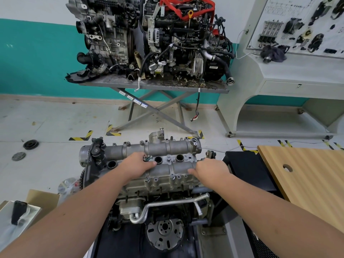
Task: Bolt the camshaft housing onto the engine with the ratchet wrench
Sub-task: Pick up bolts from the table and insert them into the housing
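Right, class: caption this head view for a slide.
Both hands, left hand and right hand, rest on the camshaft housing; no ratchet wrench in sight.
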The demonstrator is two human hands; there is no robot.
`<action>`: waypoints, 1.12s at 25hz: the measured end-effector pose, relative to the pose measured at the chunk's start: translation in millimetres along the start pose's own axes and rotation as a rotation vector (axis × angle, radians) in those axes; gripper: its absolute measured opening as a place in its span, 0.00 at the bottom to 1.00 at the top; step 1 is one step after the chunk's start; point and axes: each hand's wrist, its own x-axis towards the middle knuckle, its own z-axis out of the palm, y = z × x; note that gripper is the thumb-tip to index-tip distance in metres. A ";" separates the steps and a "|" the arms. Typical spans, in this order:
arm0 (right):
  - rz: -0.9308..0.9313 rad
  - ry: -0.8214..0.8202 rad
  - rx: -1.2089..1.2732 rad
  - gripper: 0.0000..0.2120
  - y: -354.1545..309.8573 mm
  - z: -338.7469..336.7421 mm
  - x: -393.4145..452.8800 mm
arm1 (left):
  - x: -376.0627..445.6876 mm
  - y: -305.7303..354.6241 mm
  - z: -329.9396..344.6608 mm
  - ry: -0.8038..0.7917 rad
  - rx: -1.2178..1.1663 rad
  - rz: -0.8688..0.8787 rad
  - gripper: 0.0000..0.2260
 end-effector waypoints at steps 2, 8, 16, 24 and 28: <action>-0.051 -0.037 0.058 0.21 1.2 -4.4 -0.8 | -0.1 -0.3 0.1 0.010 0.039 0.009 0.14; -0.146 -0.088 -0.034 0.09 1.2 -13.0 -0.1 | 0.1 2.0 1.9 0.022 0.226 0.030 0.13; -0.189 -0.067 0.067 0.14 6.4 -13.9 1.9 | 0.8 2.6 1.4 0.017 0.232 0.038 0.13; -0.186 0.113 0.480 0.20 10.4 21.6 -12.7 | 0.5 -3.3 8.8 0.089 0.438 0.119 0.14; -0.221 0.171 0.484 0.19 10.7 27.7 -11.5 | 2.4 -6.9 13.5 0.074 0.508 0.117 0.16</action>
